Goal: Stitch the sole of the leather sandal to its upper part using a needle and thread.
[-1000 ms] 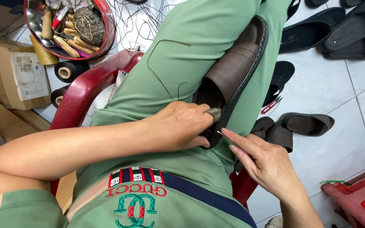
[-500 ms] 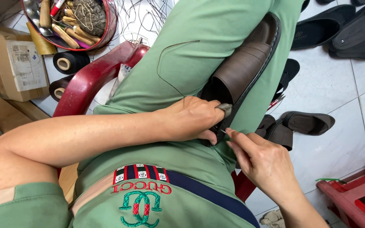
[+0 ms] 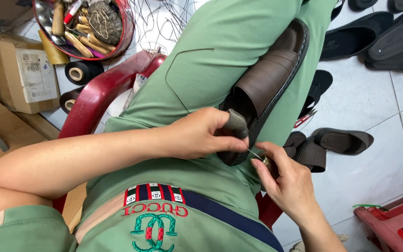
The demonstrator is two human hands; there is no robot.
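This is a small shoe-repair workshop, set up on a white tiled floor (image 3: pixel 374 121). A red bowl (image 3: pixel 122 28) is crammed with wooden-handled tools, and spools of black thread (image 3: pixel 82 72) lie beside it with loose black thread strewn across the tiles. Dark sandals (image 3: pixel 374 42) and a brown slip-on (image 3: pixel 343 140) lie around a red plastic chair (image 3: pixel 103 93), near a cardboard box (image 3: pixel 22 77).

Bright, even daylight, soft shadows, sharp focus throughout.
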